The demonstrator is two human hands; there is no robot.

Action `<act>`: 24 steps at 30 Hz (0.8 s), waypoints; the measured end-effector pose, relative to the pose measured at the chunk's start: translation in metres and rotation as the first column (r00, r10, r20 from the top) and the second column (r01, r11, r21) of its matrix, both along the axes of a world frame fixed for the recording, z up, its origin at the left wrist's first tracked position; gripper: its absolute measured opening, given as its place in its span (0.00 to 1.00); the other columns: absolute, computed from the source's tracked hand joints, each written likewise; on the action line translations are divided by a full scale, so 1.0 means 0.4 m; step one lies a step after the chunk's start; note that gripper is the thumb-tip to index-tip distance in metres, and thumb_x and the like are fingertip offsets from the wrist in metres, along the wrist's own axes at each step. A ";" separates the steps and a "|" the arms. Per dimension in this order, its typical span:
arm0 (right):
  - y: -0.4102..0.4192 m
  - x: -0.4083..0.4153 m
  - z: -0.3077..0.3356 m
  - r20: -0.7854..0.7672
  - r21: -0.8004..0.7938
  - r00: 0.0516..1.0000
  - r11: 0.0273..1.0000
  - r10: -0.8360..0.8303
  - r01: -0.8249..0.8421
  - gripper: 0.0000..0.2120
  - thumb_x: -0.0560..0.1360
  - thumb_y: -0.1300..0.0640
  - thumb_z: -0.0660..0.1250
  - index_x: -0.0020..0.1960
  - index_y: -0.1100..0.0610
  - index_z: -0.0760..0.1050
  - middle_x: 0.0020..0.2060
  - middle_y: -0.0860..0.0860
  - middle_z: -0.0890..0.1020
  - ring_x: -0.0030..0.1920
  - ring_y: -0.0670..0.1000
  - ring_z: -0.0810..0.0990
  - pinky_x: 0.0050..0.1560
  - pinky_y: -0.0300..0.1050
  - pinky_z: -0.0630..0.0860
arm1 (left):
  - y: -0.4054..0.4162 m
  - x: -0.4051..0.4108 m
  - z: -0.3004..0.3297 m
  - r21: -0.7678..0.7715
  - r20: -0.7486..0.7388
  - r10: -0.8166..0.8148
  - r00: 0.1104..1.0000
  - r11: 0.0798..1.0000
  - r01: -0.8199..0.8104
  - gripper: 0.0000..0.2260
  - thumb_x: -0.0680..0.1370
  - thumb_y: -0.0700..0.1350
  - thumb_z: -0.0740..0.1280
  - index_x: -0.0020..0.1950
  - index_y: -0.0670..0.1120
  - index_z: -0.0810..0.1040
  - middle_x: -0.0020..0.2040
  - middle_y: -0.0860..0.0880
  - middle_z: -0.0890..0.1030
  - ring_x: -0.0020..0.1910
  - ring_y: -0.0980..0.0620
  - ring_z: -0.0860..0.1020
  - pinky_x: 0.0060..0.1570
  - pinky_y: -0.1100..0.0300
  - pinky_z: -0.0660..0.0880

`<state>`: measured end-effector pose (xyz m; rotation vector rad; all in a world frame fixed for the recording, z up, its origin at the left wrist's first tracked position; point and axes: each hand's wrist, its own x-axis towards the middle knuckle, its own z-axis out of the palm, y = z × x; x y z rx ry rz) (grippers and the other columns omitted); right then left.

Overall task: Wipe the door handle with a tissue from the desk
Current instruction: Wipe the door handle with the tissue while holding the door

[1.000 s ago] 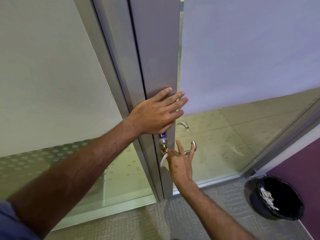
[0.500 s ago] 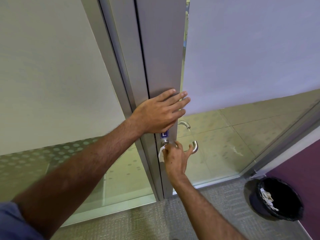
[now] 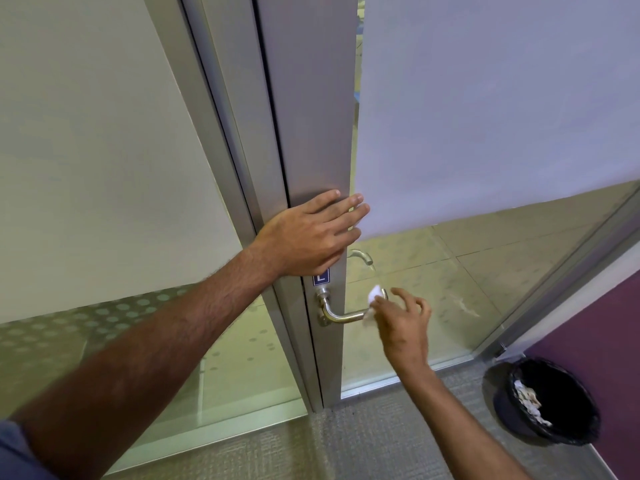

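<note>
White tissue [image 3: 374, 293] pinched in right hand [image 3: 401, 323] at the door handle [image 3: 343, 317] free end; bar runs leftward. Left hand [image 3: 308, 233] flat, open, bracing door [image 3: 311, 133].

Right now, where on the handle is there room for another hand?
The bare stretch of door handle lies between its round base and the tissue. The far end is crowded by the right hand. The left hand covers the door above.
</note>
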<state>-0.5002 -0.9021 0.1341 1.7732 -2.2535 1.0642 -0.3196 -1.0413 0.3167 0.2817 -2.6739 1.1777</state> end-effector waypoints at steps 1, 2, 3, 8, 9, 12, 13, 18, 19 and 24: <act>0.000 -0.025 0.018 0.172 -0.041 0.985 0.998 -0.030 0.037 0.10 0.69 0.66 0.76 0.47 0.55 0.84 0.49 0.57 0.85 0.55 0.59 0.78 0.48 0.44 0.72 | -0.002 0.000 0.000 -0.010 -0.003 0.001 1.000 1.000 -0.001 0.17 0.85 0.50 0.58 0.67 0.45 0.79 0.79 0.41 0.70 0.79 0.41 0.67 0.78 0.44 0.60; -0.008 -0.048 0.038 0.312 -0.048 0.950 0.998 -0.017 0.034 0.06 0.73 0.66 0.73 0.46 0.56 0.85 0.47 0.56 0.86 0.50 0.56 0.80 0.43 0.39 0.71 | -0.004 0.000 0.001 -0.016 -0.009 0.000 1.000 1.000 0.000 0.17 0.85 0.50 0.58 0.67 0.45 0.79 0.79 0.41 0.70 0.79 0.42 0.67 0.78 0.45 0.60; -0.030 -0.070 0.052 0.405 -0.011 0.914 1.000 0.012 -0.008 0.07 0.75 0.64 0.70 0.42 0.56 0.84 0.43 0.54 0.86 0.46 0.53 0.82 0.40 0.38 0.71 | -0.005 0.000 0.002 -0.018 -0.014 -0.001 1.000 1.000 0.001 0.17 0.85 0.50 0.59 0.67 0.44 0.79 0.79 0.41 0.70 0.79 0.42 0.67 0.78 0.45 0.61; -0.144 -0.168 0.048 0.656 0.293 0.752 0.898 0.061 -0.328 0.11 0.74 0.62 0.66 0.38 0.55 0.85 0.35 0.56 0.86 0.36 0.48 0.80 0.40 0.44 0.75 | 0.000 -0.001 0.004 -0.013 -0.017 -0.003 1.000 1.000 0.003 0.17 0.85 0.49 0.56 0.66 0.44 0.79 0.78 0.41 0.71 0.78 0.41 0.68 0.78 0.45 0.60; -0.150 -0.187 0.035 0.722 0.288 0.689 0.877 0.064 -0.384 0.11 0.75 0.62 0.65 0.39 0.55 0.85 0.36 0.57 0.86 0.35 0.48 0.79 0.41 0.45 0.74 | 0.000 -0.003 0.004 -0.013 -0.019 -0.006 1.000 1.000 0.006 0.17 0.85 0.48 0.56 0.66 0.44 0.80 0.78 0.41 0.71 0.78 0.41 0.68 0.77 0.45 0.60; -0.138 -0.202 -0.004 0.903 0.215 0.430 0.864 0.002 -0.455 0.11 0.79 0.63 0.64 0.45 0.60 0.85 0.44 0.61 0.87 0.41 0.54 0.82 0.47 0.49 0.77 | -0.002 -0.004 0.002 -0.016 -0.033 -0.008 0.999 1.000 0.008 0.17 0.86 0.48 0.56 0.66 0.44 0.80 0.78 0.41 0.71 0.78 0.41 0.68 0.77 0.45 0.61; -0.130 -0.195 -0.021 0.946 0.176 0.323 0.880 -0.028 -0.441 0.10 0.79 0.64 0.64 0.47 0.63 0.85 0.49 0.63 0.86 0.46 0.57 0.83 0.52 0.52 0.78 | -0.003 -0.006 0.000 -0.017 -0.036 -0.009 0.999 1.000 0.009 0.17 0.86 0.48 0.56 0.66 0.44 0.80 0.78 0.41 0.71 0.78 0.41 0.68 0.77 0.45 0.61; -0.070 -0.116 -0.113 0.977 0.082 -0.179 0.980 -0.116 -0.183 0.10 0.78 0.69 0.65 0.57 0.70 0.79 0.57 0.65 0.82 0.52 0.59 0.84 0.53 0.48 0.82 | -0.005 -0.010 -0.001 -0.033 -0.025 -0.005 1.000 0.999 0.004 0.18 0.86 0.49 0.55 0.67 0.44 0.80 0.78 0.41 0.71 0.78 0.41 0.68 0.78 0.45 0.60; -0.054 -0.091 -0.124 0.942 0.083 -0.312 0.986 -0.124 -0.142 0.11 0.78 0.71 0.62 0.59 0.71 0.77 0.57 0.67 0.81 0.51 0.60 0.84 0.50 0.48 0.83 | -0.006 -0.009 -0.002 -0.036 -0.023 -0.004 1.000 0.999 0.003 0.18 0.86 0.49 0.55 0.67 0.43 0.79 0.78 0.41 0.71 0.79 0.41 0.68 0.78 0.45 0.60; -0.014 0.042 -0.122 0.841 0.088 -0.515 0.982 -0.163 -0.167 0.09 0.80 0.71 0.57 0.56 0.69 0.75 0.45 0.63 0.80 0.44 0.56 0.81 0.46 0.46 0.85 | -0.011 -0.007 -0.008 -0.057 -0.035 -0.009 0.999 0.998 0.007 0.17 0.86 0.49 0.56 0.67 0.43 0.79 0.78 0.41 0.71 0.79 0.42 0.68 0.78 0.45 0.60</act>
